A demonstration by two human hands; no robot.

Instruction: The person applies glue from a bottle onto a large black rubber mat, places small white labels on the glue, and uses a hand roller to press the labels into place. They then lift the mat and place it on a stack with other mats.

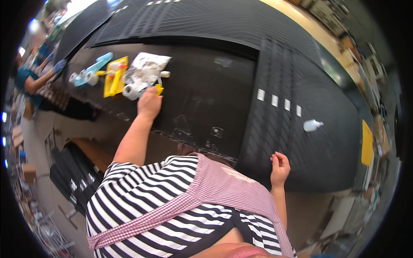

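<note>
My left hand [149, 104] reaches to the far side of the black table, its fingers curled down among small supplies. A small yellow piece [159, 89] shows right beside those fingers; what they grip is hidden. Touching distance away lie a white roll [130, 91] and a crumpled silvery-white plastic bag [148, 64]. My right hand [280, 168] is raised over the near edge of the black ribbed sheets [275, 129], fingers loosely bent and apart from the thumb, with nothing visible in it. A white squeeze bottle [311, 125] lies on the sheets beyond it.
Left of the bag sit a yellow tray [112, 88] with small items and a light-blue wrapped item [98, 63] beside white rolls. A co-worker with a blue glove [59, 66] stands at the far left, by a large black sheet. More black pieces [73, 172] are stacked low at left.
</note>
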